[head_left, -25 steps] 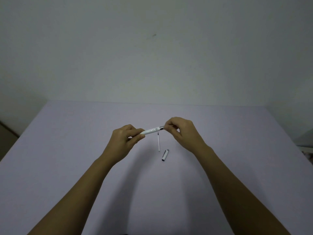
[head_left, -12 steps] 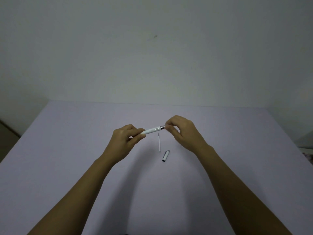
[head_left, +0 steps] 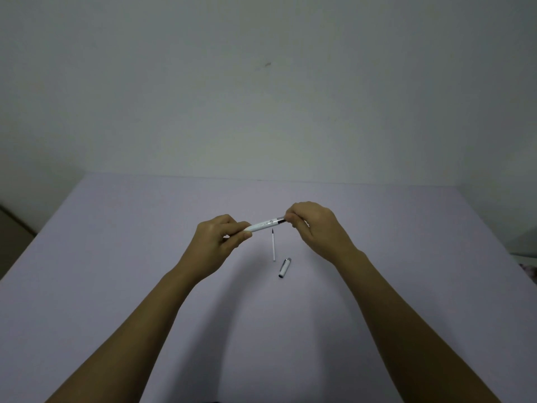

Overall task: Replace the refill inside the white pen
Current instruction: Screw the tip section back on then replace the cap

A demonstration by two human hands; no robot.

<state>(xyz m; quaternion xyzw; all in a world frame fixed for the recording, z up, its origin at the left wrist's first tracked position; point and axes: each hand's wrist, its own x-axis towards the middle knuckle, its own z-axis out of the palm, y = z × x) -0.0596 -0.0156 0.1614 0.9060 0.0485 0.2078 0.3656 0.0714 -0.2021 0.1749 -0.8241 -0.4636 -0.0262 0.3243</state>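
The white pen is held level above the table, between both hands. My left hand grips its left end with thumb and fingers. My right hand pinches the silver-ringed right end, hiding the tip section. Just below the pen, a thin white refill with a dark tip lies on the table, pointing away from me. The white pen cap with silver ends lies beside it, to the right and nearer to me.
The pale lilac table reaches a plain white wall at the back. Its left edge drops off beside a brownish surface. Something small shows at the far right edge.
Both hands and the pen have barely moved; my right hand's fingers have shifted slightly on the silver end. The refill and cap lie where they were.
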